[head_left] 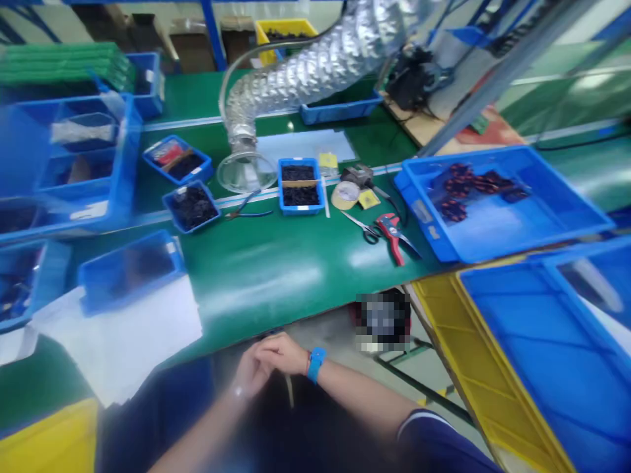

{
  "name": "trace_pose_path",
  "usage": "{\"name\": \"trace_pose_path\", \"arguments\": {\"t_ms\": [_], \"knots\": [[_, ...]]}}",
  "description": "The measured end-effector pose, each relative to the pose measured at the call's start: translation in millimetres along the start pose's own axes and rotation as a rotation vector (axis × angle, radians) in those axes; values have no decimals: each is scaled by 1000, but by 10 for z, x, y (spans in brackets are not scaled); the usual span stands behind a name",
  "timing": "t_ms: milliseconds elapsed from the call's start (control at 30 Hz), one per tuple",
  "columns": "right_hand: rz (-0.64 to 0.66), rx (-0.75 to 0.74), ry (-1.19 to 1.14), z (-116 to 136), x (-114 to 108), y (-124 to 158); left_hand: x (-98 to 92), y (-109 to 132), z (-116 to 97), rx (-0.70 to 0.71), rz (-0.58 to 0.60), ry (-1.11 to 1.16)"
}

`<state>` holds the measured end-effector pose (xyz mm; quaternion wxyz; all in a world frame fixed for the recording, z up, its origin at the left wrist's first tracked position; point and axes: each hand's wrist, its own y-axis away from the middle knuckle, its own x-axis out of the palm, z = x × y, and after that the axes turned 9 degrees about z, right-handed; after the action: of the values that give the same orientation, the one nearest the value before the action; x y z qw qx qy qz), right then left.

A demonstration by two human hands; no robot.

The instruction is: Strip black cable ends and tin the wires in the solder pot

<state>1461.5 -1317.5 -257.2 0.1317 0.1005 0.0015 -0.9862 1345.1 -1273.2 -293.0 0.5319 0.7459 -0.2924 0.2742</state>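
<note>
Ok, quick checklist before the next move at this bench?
Hands free: ok, right hand clasped over left hand, nothing visibly held.
Scissors and red-handled pliers: ok, lying side by side on the green mat.
Roll of tape: ok, on the mat.
Dark parts in the blue tray: cannot tell, too blurred to identify.
Blue wrist band earthed: cannot tell, no lead visible.
</note>
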Motion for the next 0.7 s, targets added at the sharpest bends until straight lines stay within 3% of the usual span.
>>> {"name": "trace_pose_path", "arguments": {"t_ms": [133, 233, 400, 500, 600, 700], "knots": [[-135, 6, -6, 138, -35, 478, 37, -99, 139, -274, -79, -105], [-234, 26, -27, 278, -21, 910, 256, -399, 435, -441, -120, -212], [-348, 25, -119, 498, 14, 1561, 1164, -1113, 1220, -574, 10, -376], [-479, 44, -85, 624, -54, 1784, 1605, -1386, 1504, -624, 103, -497], [-653, 72, 28, 712, -127, 1878, 1681, -1359, 1479, -664, 130, -652], [-669, 49, 230, 685, -154, 1879, 1585, -1043, 1319, -649, 199, -787]]}}
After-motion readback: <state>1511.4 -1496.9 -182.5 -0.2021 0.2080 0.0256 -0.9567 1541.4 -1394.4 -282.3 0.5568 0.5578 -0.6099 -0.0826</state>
